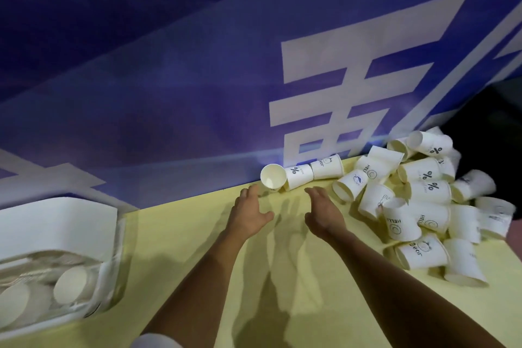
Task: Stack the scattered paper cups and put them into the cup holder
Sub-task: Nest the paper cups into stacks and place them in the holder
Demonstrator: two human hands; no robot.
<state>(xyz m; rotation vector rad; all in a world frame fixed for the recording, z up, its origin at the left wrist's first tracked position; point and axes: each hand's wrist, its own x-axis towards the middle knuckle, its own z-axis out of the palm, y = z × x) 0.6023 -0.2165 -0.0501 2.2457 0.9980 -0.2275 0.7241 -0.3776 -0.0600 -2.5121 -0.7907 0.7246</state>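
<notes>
Several white printed paper cups lie in a loose pile (423, 195) on the right of the yellow table (197, 248). A short nested run of cups (299, 174) lies on its side by the blue wall, its open mouth turned toward me. My left hand (248, 210) reaches out flat, fingertips just short of that mouth. My right hand (322, 210) is stretched forward beside it, fingers straight, holding nothing. The cup holder (59, 237), white on top with a clear lower part, stands at the left; stacked cups show through the clear part.
A blue banner wall (197, 79) with large white characters rises straight behind the table's far edge. The pile reaches close to the table's right edge, where it is dark beyond. A white sleeve shows at the bottom edge.
</notes>
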